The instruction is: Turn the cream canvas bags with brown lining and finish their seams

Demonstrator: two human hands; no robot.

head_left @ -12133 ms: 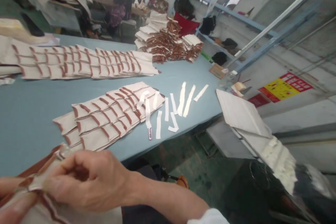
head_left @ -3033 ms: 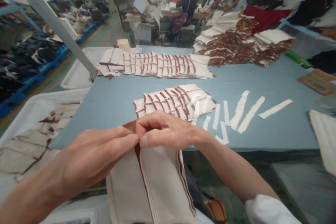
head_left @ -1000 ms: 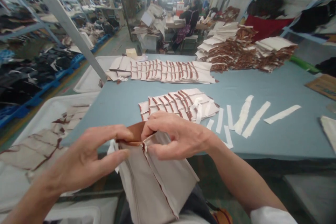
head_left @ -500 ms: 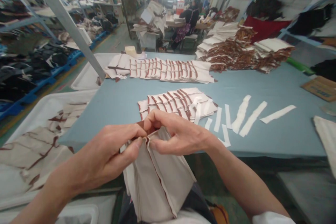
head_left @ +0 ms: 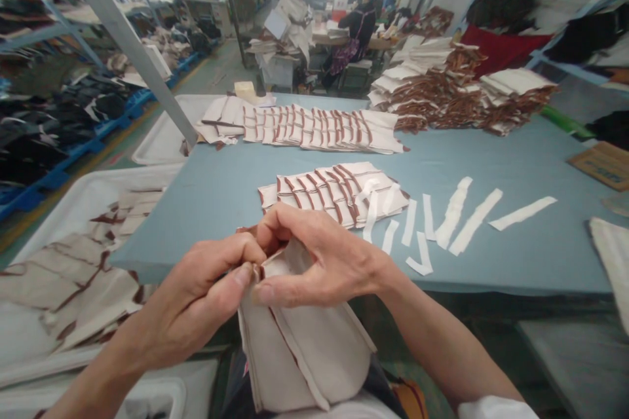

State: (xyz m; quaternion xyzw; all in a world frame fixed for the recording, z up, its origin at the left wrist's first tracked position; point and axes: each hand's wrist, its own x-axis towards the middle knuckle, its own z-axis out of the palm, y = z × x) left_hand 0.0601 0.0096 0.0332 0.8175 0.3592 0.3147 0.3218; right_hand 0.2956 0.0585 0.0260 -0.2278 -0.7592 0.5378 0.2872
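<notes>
A cream fabric piece with brown-edged seams hangs from both hands over my lap, in front of the table. My left hand pinches its top edge at the seam, thumb against forefinger. Right beside it, my right hand grips the same edge, its thumb on the front face and its fingers curled behind. The fingertips of the two hands nearly meet at the seam. Just beyond them, a fanned stack of similar cream pieces lies on the blue table, with several white strips to its right.
A longer row of cream pieces lies farther back, near a tall heap of brown-edged fabric. At left stands a white bin holding more pieces. A metal post rises at the table's left corner. Another person sits in the background.
Both hands have moved slightly left and down along the top edge. The right thumb has slid lower on the front face, and the fabric piece has shifted with the hands.
</notes>
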